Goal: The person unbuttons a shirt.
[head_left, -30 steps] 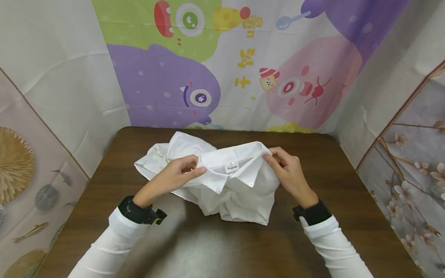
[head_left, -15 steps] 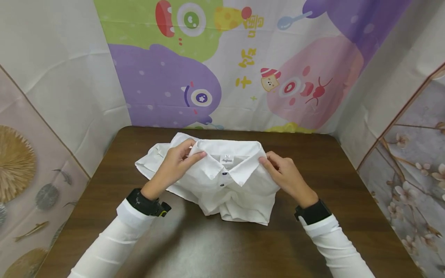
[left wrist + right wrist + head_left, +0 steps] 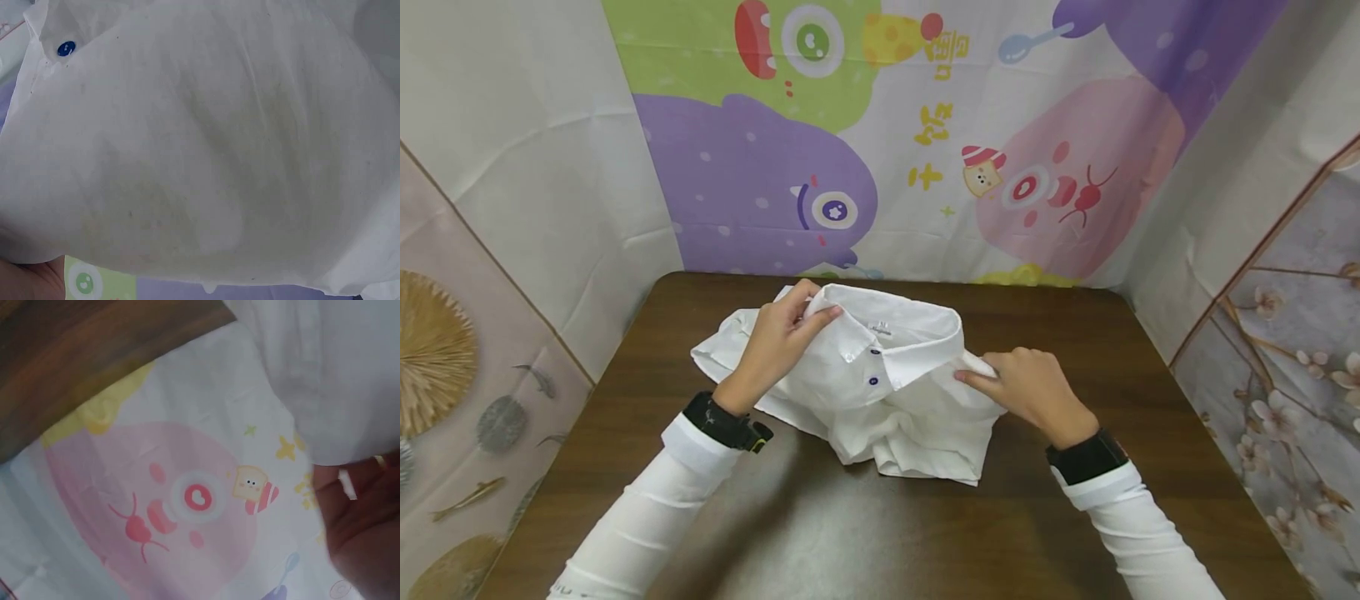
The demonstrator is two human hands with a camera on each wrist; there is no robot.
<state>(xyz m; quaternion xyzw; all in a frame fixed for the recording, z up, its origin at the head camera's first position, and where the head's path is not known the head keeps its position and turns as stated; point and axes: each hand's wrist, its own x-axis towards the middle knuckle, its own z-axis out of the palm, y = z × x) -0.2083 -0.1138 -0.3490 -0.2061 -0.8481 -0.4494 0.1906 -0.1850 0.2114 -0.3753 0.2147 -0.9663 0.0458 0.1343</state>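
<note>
A white collared shirt (image 3: 880, 417) lies bunched on the table, its collar (image 3: 925, 358) raised and facing me. Dark blue buttons (image 3: 873, 381) run down below the collar, and a label shows inside the neck. My left hand (image 3: 778, 337) pinches the collar's left side between thumb and fingers. On the other side, my right hand (image 3: 1030, 383) grips a fold of cloth at the shirt's shoulder, just below the collar. In the left wrist view the shirt front (image 3: 206, 144) fills most of the picture, with one blue button (image 3: 66, 48) at the upper left.
The brown wooden table (image 3: 1120, 517) reaches to a cloth backdrop (image 3: 917, 233) with cartoon monsters. Patterned side panels stand at left and right. Both wrists wear black straps (image 3: 1086, 457).
My right hand has left the collar's right side and moved down and right to the shoulder cloth. My left hand has lifted its side of the collar slightly up and away.
</note>
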